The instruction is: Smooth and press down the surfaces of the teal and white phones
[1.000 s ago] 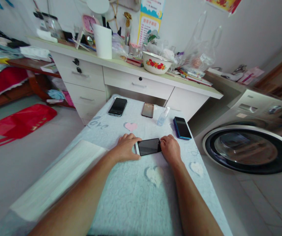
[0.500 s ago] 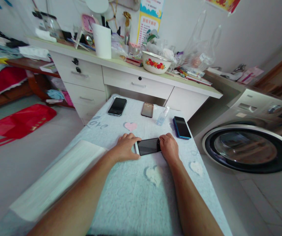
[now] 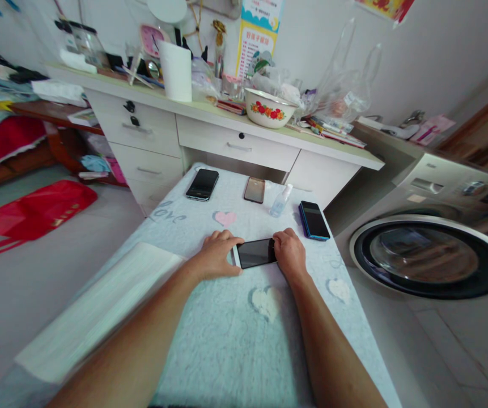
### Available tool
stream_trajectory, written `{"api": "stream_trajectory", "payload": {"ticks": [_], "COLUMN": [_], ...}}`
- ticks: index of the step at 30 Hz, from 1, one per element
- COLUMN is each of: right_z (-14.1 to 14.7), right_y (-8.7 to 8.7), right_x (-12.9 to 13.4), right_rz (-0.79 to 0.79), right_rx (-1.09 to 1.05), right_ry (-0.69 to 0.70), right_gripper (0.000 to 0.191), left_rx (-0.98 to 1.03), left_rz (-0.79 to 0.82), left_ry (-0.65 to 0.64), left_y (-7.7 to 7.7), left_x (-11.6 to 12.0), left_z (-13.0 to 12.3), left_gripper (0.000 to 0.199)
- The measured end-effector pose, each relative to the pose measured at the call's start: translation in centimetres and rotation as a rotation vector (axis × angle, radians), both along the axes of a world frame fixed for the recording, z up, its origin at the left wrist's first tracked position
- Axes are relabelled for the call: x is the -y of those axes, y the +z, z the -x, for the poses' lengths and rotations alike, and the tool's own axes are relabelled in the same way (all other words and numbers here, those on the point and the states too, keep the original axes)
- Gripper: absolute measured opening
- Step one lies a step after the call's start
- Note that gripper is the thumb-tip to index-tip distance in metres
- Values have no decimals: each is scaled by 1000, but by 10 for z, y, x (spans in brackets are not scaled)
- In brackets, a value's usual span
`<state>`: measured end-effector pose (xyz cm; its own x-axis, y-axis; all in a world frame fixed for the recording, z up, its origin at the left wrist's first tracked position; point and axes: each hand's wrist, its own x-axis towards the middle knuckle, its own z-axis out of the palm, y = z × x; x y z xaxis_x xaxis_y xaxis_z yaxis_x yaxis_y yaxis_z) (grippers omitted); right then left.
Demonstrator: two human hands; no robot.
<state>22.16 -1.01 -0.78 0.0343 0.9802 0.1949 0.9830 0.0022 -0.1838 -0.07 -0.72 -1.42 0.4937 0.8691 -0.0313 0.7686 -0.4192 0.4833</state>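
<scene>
A smartphone (image 3: 256, 253) with a dark screen and a white end lies face up on the patterned tablecloth, in the middle of the head view. My left hand (image 3: 219, 255) grips its left end, thumb and fingers at the edges. Curled over the right end is my right hand (image 3: 289, 253), its fingers pressed together on the screen. Whatever those fingers may hold is hidden. Beyond the hands lie a black phone (image 3: 202, 184), a brownish phone case (image 3: 254, 190), a clear spray bottle (image 3: 280, 200) and a phone with a blue edge (image 3: 314, 220).
A white folded sheet (image 3: 99, 311) lies along the table's left side, under my left forearm. Behind the table stands a white desk (image 3: 230, 141) bearing a flowered bowl (image 3: 270, 107) and a paper roll (image 3: 175, 72). A washing machine (image 3: 431, 255) is at the right.
My right hand has shifted slightly left over the phone's right end. My left hand and the phone look unmoved.
</scene>
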Motion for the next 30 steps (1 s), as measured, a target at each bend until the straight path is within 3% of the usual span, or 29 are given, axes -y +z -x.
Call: {"api": "stream_trajectory", "payload": {"ticks": [18,30], "right_z": [4,18], "right_y": [-1,3], "right_x": [-2,6], "right_rz": [-16,17], "right_rx": [-9,-9], "right_ry": [27,165], "right_gripper": [28,27], "left_rx": [-6,-16], "left_rz": [14,2], "left_ry": [0,10], "left_y": [3,4], "left_x": [1,2], "left_z": [-1,-2], "left_gripper": [72,71]}}
